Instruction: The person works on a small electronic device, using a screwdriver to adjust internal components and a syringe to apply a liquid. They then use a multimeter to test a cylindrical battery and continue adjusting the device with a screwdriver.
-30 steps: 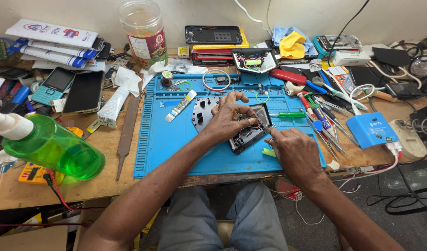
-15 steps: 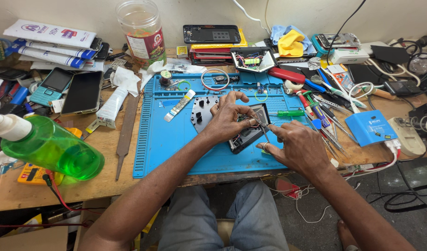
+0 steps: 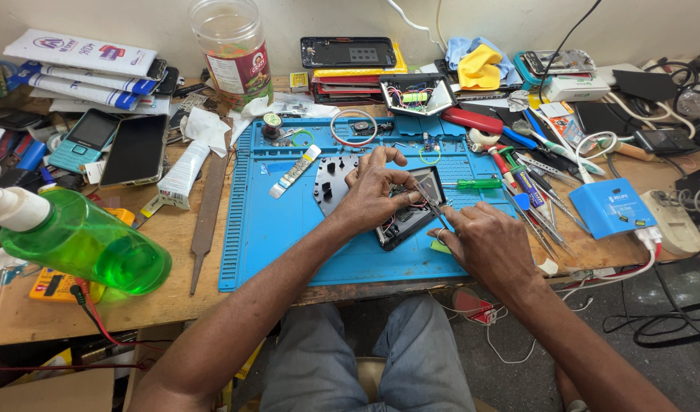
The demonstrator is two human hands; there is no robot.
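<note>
Opened device: a small dark gadget (image 3: 407, 217) with its casing off lies tilted near the middle of the blue work mat (image 3: 289, 229), its insides facing up.
Left hand: the left hand (image 3: 373, 191) rests on top of the device, fingers curled over its upper edge and pinning it to the mat.
Right hand: the right hand (image 3: 487, 240) sits at the device's lower right corner, fingers pinched around thin metal tweezers (image 3: 434, 207) whose tips reach into the open body.
Beside the device: a dark perforated plate (image 3: 331, 183) lies just left of the left hand, and a green-handled screwdriver (image 3: 472, 184) lies just right of the device, both on the mat.
Mat's upper edge: a coil of wire (image 3: 354, 127) and a small white strip (image 3: 295, 172) sit toward the top of the mat.
Right of the mat: a spread of screwdrivers and picks (image 3: 529, 179) fans across the wooden bench (image 3: 175, 297), next to a blue box (image 3: 609, 207) with a white cable.
Left of the mat: a long metal file (image 3: 207, 217), a white tube (image 3: 182, 174) and two phones (image 3: 113, 145) lie on the bench.
Foreground left: a green spray bottle (image 3: 83, 244) lies on its side near the bench edge.
Back row: a clear plastic jar (image 3: 229, 49) and a yellow cloth (image 3: 478, 67) stand against the wall.
</note>
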